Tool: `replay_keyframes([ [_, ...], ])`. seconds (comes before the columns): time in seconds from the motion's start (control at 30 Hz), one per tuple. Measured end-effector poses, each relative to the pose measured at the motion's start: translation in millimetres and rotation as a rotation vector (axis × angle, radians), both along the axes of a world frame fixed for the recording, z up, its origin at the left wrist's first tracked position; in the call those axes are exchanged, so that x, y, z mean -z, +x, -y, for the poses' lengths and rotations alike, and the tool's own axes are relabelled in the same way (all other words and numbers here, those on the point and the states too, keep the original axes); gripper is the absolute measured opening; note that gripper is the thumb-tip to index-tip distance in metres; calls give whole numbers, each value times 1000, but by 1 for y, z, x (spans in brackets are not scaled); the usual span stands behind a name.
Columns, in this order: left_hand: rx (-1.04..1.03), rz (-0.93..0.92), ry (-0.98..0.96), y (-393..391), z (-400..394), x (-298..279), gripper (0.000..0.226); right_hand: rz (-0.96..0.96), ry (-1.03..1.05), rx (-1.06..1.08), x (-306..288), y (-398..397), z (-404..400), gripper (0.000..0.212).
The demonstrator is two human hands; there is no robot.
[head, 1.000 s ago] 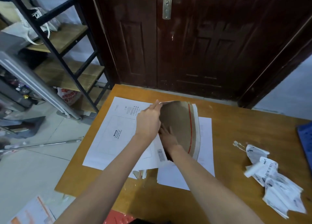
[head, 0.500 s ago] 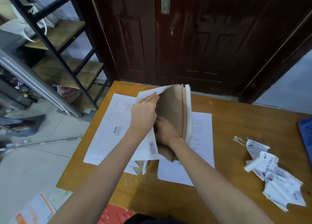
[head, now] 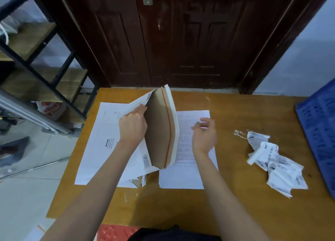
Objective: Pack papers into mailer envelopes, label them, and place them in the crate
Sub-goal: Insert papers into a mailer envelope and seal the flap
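Note:
A white mailer envelope [head: 161, 132] with a brown inside and a red tear strip stands propped open on the wooden table [head: 235, 204]. My left hand [head: 133, 125] grips its near white wall at the mouth and holds it apart. My right hand [head: 204, 135] hovers just right of the envelope, over a stack of printed papers [head: 184, 173], with fingers loosely curled and nothing in them. More white mailers [head: 101, 142] lie flat under and left of the open one. The blue crate [head: 319, 132] sits at the table's right edge.
A heap of crumpled label backings [head: 277, 162] lies right of the papers. A dark wooden door [head: 181, 41] stands behind the table. A black metal shelf rack [head: 45, 64] is at the left. Something red [head: 112, 233] shows below the table's near edge.
My right hand has come out of the envelope and moved to the right over the papers. My left hand still holds the envelope open, now raised a little more upright.

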State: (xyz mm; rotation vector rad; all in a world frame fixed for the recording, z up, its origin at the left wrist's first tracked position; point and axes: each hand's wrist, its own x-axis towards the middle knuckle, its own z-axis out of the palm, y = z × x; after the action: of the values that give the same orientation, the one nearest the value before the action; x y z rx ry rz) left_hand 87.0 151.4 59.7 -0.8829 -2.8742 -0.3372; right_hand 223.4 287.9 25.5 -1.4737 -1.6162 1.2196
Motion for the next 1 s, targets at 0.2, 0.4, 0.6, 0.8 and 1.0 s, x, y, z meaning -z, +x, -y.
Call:
replay_keyframes([
  [0.2, 21, -8, -11, 0, 1, 2, 35, 591, -197, -18, 53, 58, -28, 72],
  [0.4, 49, 4, -39, 8, -3, 6, 35, 684, -205, -93, 68, 65, -18, 71],
  [0.6, 57, -14, -75, 15, -3, 5, 36, 744, -131, -63, 69, 63, -15, 54],
  [0.8, 112, -30, -37, 17, -2, 8, 34, 692, -106, -59, 68, 63, -15, 42],
  [1.0, 145, -54, -32, 19, -1, 12, 36, 627, -111, -25, 60, 65, -22, 24],
])
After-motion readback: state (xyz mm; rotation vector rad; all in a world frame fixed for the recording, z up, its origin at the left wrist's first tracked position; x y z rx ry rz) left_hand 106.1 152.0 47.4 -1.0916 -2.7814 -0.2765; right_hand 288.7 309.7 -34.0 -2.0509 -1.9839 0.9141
